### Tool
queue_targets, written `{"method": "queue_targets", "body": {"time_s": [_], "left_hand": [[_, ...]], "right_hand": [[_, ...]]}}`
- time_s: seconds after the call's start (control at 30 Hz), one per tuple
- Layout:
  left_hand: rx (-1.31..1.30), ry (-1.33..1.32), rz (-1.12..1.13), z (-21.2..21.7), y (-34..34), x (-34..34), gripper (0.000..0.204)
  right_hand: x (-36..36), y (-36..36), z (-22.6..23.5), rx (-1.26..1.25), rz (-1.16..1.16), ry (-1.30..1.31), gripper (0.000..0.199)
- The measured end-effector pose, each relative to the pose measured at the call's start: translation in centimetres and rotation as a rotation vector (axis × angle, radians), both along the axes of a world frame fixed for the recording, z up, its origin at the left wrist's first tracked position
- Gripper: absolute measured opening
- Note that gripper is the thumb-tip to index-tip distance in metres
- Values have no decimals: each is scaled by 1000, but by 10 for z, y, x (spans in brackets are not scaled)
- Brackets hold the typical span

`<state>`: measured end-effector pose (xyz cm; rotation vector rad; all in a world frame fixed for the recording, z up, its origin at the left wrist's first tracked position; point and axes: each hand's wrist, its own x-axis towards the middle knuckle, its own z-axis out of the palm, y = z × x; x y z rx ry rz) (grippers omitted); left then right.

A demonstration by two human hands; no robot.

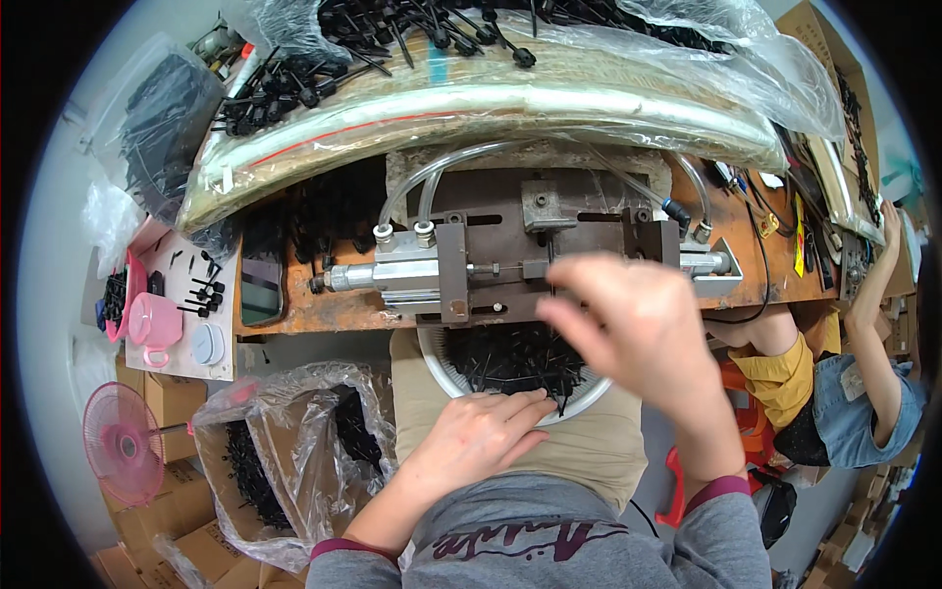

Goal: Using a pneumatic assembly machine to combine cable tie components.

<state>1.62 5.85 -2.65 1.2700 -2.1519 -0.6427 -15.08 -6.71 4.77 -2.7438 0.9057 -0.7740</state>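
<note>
My left hand (483,432) lies at the near rim of a round white basket (432,361) on my lap. Its fingers are stretched out over the black plastic parts (510,358) inside, with no grip showing. Above the basket's right side, my right hand (633,319) is raised in front of a dark metal clamping fixture (500,221). Motion smears its curled fingers and thumb, so whether they hold anything is unclear. A small block and rod sit at the fixture's middle, just beside those fingertips. Metal air cylinders (412,275) flank the fixture, fed by clear hoses.
Plastic-wrapped bundles (471,113) with black stemmed parts on top span the back. A phone (262,280) lies at the bench's left. Lower left are a pink fan (123,444) and a plastic-lined box (294,461). Another person's arm (868,280) reaches in at right.
</note>
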Motion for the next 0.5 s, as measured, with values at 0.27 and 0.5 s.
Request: {"method": "queue_targets", "body": {"time_s": [0.27, 0.5], "left_hand": [[-83, 44, -38, -8, 8, -4, 23], [-101, 69, -7, -13, 16, 2, 19]], "right_hand": [[61, -168, 57, -627, -116, 149, 10], [80, -232, 48, -929, 0, 320, 9]]}}
